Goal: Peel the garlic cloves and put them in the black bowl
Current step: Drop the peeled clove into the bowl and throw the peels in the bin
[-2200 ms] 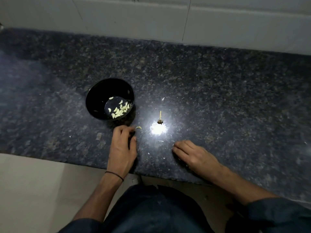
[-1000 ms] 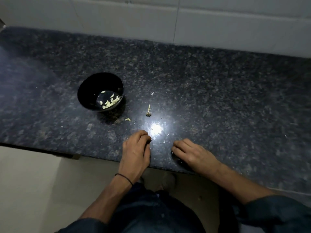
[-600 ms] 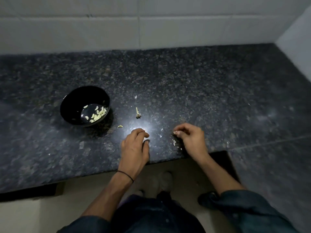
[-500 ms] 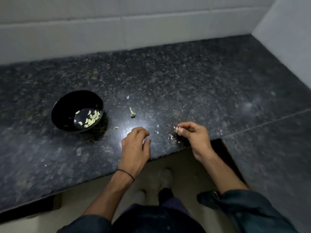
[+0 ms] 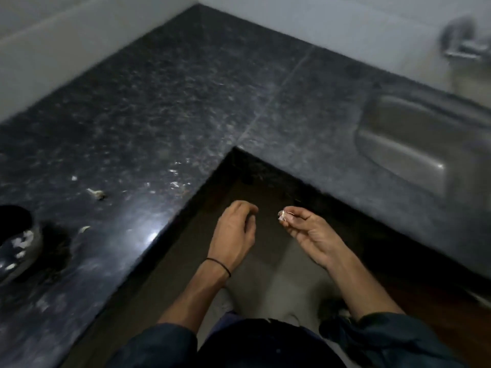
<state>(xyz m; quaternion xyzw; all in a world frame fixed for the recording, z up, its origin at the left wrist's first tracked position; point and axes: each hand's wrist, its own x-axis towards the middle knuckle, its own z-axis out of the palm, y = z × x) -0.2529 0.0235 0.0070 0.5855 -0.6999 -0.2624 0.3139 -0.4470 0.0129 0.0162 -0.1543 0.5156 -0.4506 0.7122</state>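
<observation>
The dark granite countertop (image 5: 159, 102) runs in an L, its two front edges meeting at an inner corner, and both hands hang off it in that open notch above the floor (image 5: 268, 264), touching no surface. A steel sink (image 5: 414, 144) is sunk into the right-hand run, a blurred tap (image 5: 462, 41) on the wall behind it. The right hand (image 5: 308, 231) pinches a pale scrap (image 5: 282, 215) between thumb and fingertips, probably garlic skin, though blur hides which. The left hand (image 5: 233, 232) is loosely curled, knuckles up; whether it holds anything I cannot tell. The black bowl (image 5: 10, 221) sits at the far left, cut by the frame edge, peeled cloves (image 5: 21, 241) inside, a garlic stalk (image 5: 97, 193) on the stone nearby
</observation>
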